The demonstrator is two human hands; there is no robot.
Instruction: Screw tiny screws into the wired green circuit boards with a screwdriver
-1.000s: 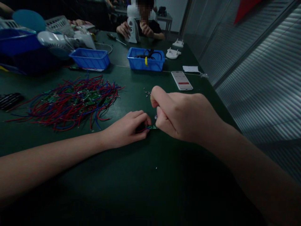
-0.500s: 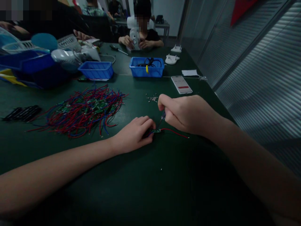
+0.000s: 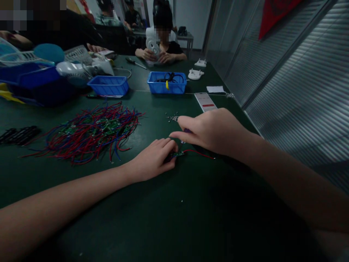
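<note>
My left hand [image 3: 156,159] rests on the dark green table, its fingers pinching a small green circuit board [image 3: 179,154]. A red wire [image 3: 200,154] runs from the board to the right. Just above the board, my right hand [image 3: 209,131] is curled round a screwdriver [image 3: 187,130] with a purplish handle; most of the tool is hidden by the fingers. Beyond my right hand lies a small heap of screws [image 3: 173,118]. To the left of my left hand spreads a tangled pile of circuit boards with red and blue wires [image 3: 95,131].
Black parts [image 3: 19,135] lie at the far left. Farther back stand a blue bin with black cables [image 3: 167,87], another blue bin [image 3: 108,86], a phone [image 3: 205,101] and white plastic parts [image 3: 195,74]. A person [image 3: 162,43] sits across the table.
The view has shifted slightly. My right thumb has stretched out toward the left, and the fingers have changed their hold on the screwdriver. My left hand still pinches the board.
</note>
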